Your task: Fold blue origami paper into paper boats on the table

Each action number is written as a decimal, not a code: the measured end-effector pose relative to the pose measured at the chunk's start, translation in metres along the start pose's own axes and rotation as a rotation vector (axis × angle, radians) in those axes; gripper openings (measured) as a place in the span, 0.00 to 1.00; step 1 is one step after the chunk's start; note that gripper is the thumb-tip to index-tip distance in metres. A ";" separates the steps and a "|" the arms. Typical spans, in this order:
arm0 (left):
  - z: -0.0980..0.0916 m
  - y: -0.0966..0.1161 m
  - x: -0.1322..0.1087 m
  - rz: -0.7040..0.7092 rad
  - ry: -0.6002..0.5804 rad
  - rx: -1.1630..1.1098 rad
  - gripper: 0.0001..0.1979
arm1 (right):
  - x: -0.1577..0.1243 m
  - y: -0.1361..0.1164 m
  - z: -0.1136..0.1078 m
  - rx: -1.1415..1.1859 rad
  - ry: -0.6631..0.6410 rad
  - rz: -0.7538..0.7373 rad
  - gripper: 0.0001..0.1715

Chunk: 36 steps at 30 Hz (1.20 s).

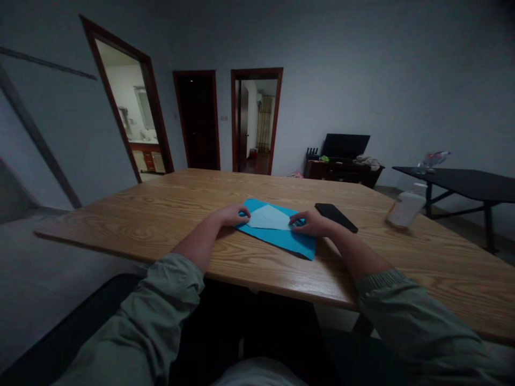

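A blue sheet of paper (287,240) lies on the wooden table (161,214), with a corner folded over so that its pale underside shows as a triangle (269,218). My left hand (231,215) rests on the paper's left edge, fingers curled and pressing down on the fold. At the right end of the fold my right hand (311,222) presses the paper with bent fingers. Both forearms reach out from green-grey sleeves.
A black phone (336,216) lies just right of the paper. A white bottle (404,208) stands further right on the table. Behind are three doorways, a dark cabinet with a screen (345,146) and a black side table (462,181).
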State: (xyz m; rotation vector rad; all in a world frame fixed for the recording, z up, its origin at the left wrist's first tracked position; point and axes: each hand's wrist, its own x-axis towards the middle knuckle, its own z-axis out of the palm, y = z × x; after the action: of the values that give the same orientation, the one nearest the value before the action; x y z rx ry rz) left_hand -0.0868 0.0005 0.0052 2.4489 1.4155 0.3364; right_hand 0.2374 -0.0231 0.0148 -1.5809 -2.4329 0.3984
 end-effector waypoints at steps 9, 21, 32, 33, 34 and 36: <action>0.000 0.001 0.004 0.124 0.032 0.070 0.16 | -0.001 -0.001 -0.001 0.009 -0.006 0.015 0.25; 0.002 -0.006 0.006 0.128 -0.053 -0.031 0.21 | -0.001 0.001 0.001 0.010 0.012 0.016 0.26; 0.000 -0.002 0.004 0.116 -0.070 0.021 0.26 | -0.003 -0.003 0.000 0.006 0.025 0.028 0.27; 0.000 -0.001 0.004 0.115 -0.063 0.027 0.25 | -0.003 -0.004 0.000 0.002 0.023 0.030 0.27; 0.000 -0.001 0.003 0.114 -0.053 0.032 0.24 | -0.004 -0.004 -0.001 -0.002 0.020 0.030 0.27; 0.001 0.001 0.002 0.107 -0.029 0.042 0.23 | -0.004 -0.005 -0.001 -0.006 0.016 0.029 0.27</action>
State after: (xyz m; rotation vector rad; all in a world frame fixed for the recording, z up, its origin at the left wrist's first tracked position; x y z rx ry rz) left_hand -0.0841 0.0019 0.0049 2.5588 1.2951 0.2956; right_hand 0.2350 -0.0288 0.0176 -1.6172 -2.4040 0.3823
